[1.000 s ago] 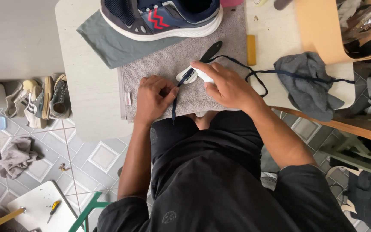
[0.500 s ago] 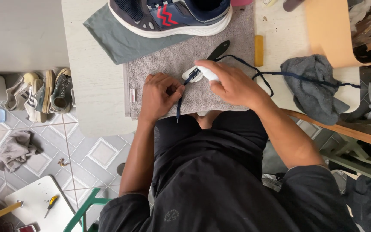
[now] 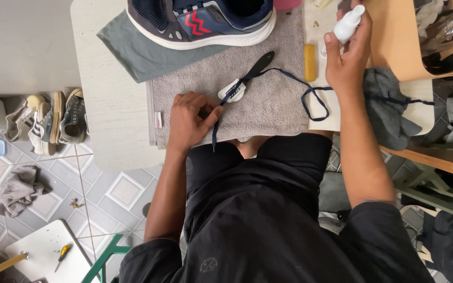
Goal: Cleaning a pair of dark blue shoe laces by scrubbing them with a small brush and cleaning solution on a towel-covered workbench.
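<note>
My left hand (image 3: 192,118) pinches a dark blue shoelace (image 3: 289,78) against a grey towel (image 3: 279,105) on a white table. The lace runs over a small brush (image 3: 237,86) with a black handle that lies on the towel. My right hand (image 3: 348,50) is raised at the far right and holds a small white bottle (image 3: 348,23). A navy sneaker (image 3: 200,21) with a white sole and red zigzag marks stands at the towel's far edge, partly on a grey-green cloth (image 3: 137,50).
A yellow bar (image 3: 310,62) lies by the towel's right edge. A dark grey rag (image 3: 389,105) hangs off the table's right side beside a wooden board (image 3: 394,47). Several worn shoes (image 3: 48,120) and a rag (image 3: 19,188) lie on the tiled floor at left.
My right hand has left the brush on the towel, moved up and right, and now holds the white bottle. My left hand stays on the lace.
</note>
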